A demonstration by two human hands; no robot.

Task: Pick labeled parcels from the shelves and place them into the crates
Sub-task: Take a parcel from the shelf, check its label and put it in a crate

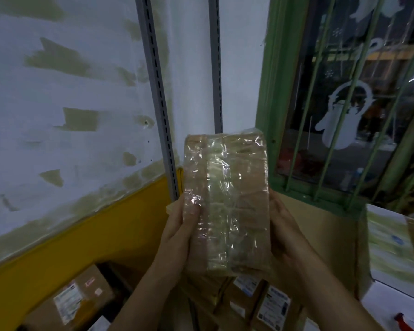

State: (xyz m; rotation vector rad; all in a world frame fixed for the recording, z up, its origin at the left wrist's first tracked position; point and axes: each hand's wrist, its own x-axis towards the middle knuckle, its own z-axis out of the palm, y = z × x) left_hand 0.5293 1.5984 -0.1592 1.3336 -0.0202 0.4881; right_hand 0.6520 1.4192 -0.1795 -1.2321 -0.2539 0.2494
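I hold a brown cardboard parcel (226,199) wrapped in shiny clear tape upright in front of me, its plain side facing me with no label visible. My left hand (177,231) grips its left edge, thumb pressed on the front. My right hand (286,237) grips its right edge, fingers hidden behind it. Below, several labeled cardboard parcels lie stacked: one at lower left (81,298) and others under my wrists (271,304).
Two grey slotted shelf uprights (157,91) run up the white and yellow wall. A green barred window (344,103) stands at right. A large cardboard box (330,244) sits under the window, with a white box (392,247) beside it. A red object (400,320) lies at bottom right.
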